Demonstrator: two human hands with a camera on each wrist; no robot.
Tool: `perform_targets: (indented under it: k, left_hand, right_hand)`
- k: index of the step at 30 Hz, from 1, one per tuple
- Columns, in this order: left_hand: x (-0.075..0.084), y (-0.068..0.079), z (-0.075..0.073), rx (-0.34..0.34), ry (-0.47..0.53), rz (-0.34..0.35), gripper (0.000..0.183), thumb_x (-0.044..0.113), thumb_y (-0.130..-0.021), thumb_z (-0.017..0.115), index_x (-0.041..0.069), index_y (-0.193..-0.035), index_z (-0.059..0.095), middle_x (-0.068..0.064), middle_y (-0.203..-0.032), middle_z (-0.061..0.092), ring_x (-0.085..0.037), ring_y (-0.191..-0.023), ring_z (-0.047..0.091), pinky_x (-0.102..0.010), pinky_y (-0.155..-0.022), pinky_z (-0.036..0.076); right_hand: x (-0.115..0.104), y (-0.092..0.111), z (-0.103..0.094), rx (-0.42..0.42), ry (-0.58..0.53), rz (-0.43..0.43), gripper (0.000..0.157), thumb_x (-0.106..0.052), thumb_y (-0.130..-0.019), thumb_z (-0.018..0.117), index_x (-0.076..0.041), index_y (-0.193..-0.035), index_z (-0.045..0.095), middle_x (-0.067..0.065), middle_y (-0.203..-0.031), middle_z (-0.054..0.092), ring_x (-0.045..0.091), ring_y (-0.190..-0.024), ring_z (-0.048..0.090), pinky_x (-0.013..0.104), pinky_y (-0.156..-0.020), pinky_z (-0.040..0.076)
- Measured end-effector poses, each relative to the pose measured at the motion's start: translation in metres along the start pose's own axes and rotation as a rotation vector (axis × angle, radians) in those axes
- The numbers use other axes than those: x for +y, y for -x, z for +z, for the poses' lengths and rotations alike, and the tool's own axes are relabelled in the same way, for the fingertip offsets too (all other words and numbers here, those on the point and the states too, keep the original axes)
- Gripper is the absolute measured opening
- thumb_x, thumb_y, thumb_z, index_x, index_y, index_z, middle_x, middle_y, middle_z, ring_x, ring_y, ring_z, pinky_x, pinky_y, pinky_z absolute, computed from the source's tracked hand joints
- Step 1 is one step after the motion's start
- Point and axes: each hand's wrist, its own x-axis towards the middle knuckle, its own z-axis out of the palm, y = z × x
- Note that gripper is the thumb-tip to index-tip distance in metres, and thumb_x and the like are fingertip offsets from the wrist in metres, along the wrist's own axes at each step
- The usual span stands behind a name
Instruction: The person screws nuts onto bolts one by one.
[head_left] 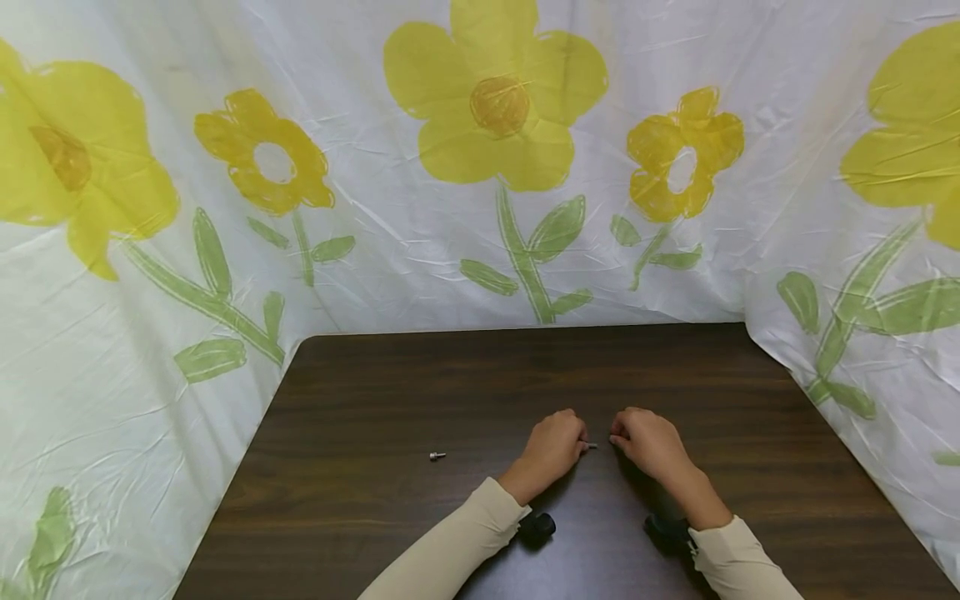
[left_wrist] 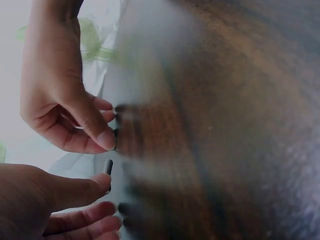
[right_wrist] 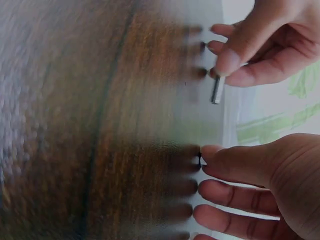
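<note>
My left hand [head_left: 552, 443] pinches a small metal bolt [head_left: 592, 446] between thumb and fingertip, low over the brown table. Its threaded shank points toward the right hand in the left wrist view, and the fingers cover its other end. Facing it a short gap away, my right hand [head_left: 651, 444] has thumb and index fingertip pressed together. A thin dark piece [right_wrist: 200, 159] shows edge-on between those fingertips in the right wrist view; I cannot tell its kind. Another small bolt [head_left: 437, 456] with a wider head lies on the table left of both hands.
The dark wood-grain table [head_left: 337, 400] extends around the hands. A white curtain [head_left: 375, 250] with yellow flowers hangs along its back and sides. Black wrist devices [head_left: 536, 529] sit under both sleeve cuffs.
</note>
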Motion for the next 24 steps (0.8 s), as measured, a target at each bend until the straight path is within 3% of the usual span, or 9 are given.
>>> perform_targets:
  k: [7, 19, 24]
  left_hand:
    - [-0.007, -0.001, -0.004, 0.004, 0.135, 0.004, 0.005, 0.016, -0.089, 0.079, 0.016, -0.084, 0.080, 0.008, -0.082, 0.073, -0.005, -0.071, 0.065, -0.018, -0.061, 0.050]
    - [-0.015, 0.000, -0.009, 0.041, 0.317, 0.037, 0.005, 0.010, -0.084, 0.084, 0.015, -0.086, 0.083, 0.007, -0.083, 0.076, 0.000, -0.073, 0.065, -0.013, -0.065, 0.049]
    - [-0.021, 0.003, -0.019, 0.075, 0.448, 0.057, 0.003, 0.011, -0.084, 0.084, 0.010, -0.086, 0.082, 0.005, -0.081, 0.077, 0.003, -0.070, 0.063, -0.011, -0.064, 0.048]
  right_hand:
    - [0.001, -0.002, 0.002, -0.016, 0.066, -0.028, 0.016, -0.013, -0.085, 0.083, -0.013, -0.079, 0.068, -0.003, -0.074, 0.062, 0.011, -0.062, 0.057, 0.033, -0.055, 0.050]
    - [0.011, -0.001, 0.003, 0.001, -0.044, -0.050, 0.014, -0.015, -0.085, 0.082, -0.017, -0.080, 0.070, -0.009, -0.072, 0.063, 0.006, -0.062, 0.056, 0.031, -0.055, 0.049]
    - [0.011, -0.001, 0.003, 0.043, -0.097, -0.063, 0.010, -0.016, -0.087, 0.081, -0.017, -0.084, 0.071, -0.009, -0.075, 0.064, 0.005, -0.064, 0.056, 0.030, -0.055, 0.048]
